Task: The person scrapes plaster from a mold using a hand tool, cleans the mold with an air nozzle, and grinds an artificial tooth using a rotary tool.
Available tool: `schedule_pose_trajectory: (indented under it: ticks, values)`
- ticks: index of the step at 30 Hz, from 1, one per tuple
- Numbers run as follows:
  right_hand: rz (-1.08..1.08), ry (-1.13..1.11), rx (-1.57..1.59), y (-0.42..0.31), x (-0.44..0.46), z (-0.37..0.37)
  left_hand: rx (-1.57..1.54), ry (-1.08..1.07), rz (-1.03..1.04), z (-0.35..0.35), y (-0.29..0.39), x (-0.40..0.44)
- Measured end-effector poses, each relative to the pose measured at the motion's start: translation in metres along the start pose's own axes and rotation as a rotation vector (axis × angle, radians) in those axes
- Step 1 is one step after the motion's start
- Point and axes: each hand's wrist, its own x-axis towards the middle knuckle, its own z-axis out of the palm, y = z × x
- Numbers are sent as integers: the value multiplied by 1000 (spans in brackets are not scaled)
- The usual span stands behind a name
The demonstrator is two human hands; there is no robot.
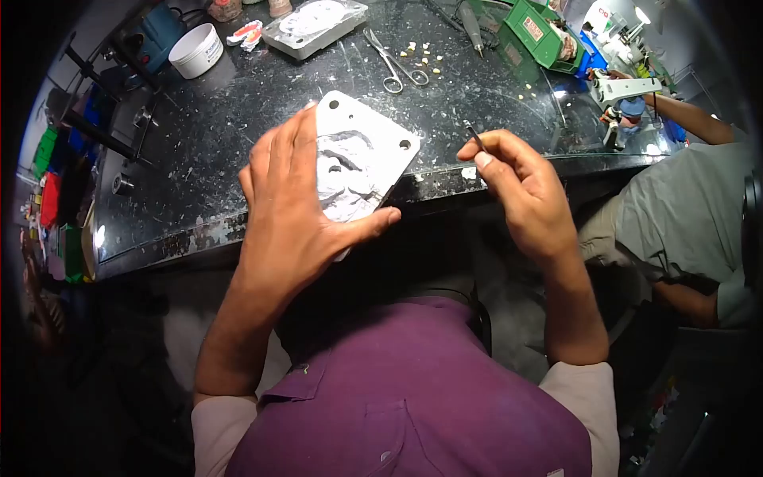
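A pale metal flask half [381,131] with white plaster and a grey, curved hollow in it rests at the bench's front edge, turned at an angle. My left hand [290,191] grips its left side, the thumb reaching across the near edge and the fingers spread over the left border. To the right of the flask, my right hand [517,179] is raised and pinches a thin dark tool [474,133] between thumb and forefinger. The tool's small tip points up and away from me, apart from the plaster.
Scissors [388,60], small yellowish pieces [425,60] and another plaster-filled flask [314,28] lie farther back on the dark bench [214,119]. A white tub [195,51] stands back left, green bins [536,36] back right. A co-worker [675,207] sits at the right.
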Motion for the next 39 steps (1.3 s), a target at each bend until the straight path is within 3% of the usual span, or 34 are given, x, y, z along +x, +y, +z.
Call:
schedule_pose_trajectory:
  ticks: [2,5,10,15,18,20,22,23,25,26,27,29,31,35,37,39]
  values:
    - [49,43,103,6,-7,11,-51,149,154,-11,-1,4]
    - [-101,155,323,25,4,28,40,171,270,-16,-7,21]
    - [-93,92,376,37,3,31,-173,232,254,-18,-16,26]
    - [-5,26,441,43,0,25,-84,344,338,-13,-23,29]
    - [-6,61,554,44,-2,26,-346,441,122,-30,-32,6]
    - [-129,115,654,49,-5,23,-579,492,-38,-73,-70,-47]
    - [-261,76,821,68,-1,16,-365,386,-328,-119,-102,-106]
    - [-249,-36,1170,76,1,10,-194,157,-562,-144,-102,-124]
    - [-220,-106,1537,73,6,9,175,193,-558,-152,-97,-119]
    - [-327,-194,1603,78,10,14,121,170,-370,-152,-86,-110]
    - [-320,-74,1469,63,11,24,69,155,-177,-146,-59,-78]
    - [-376,-161,1179,69,15,33,84,-63,461,-127,-13,-7]
    - [-408,-53,1028,57,2,46,149,-397,653,-106,5,56]
    - [-477,35,825,53,-33,56,236,-546,850,-74,-9,109]
    - [-325,161,689,45,-44,57,249,-478,655,-77,-9,106]
    - [-243,226,729,36,-40,64,294,-274,546,-62,-15,87]
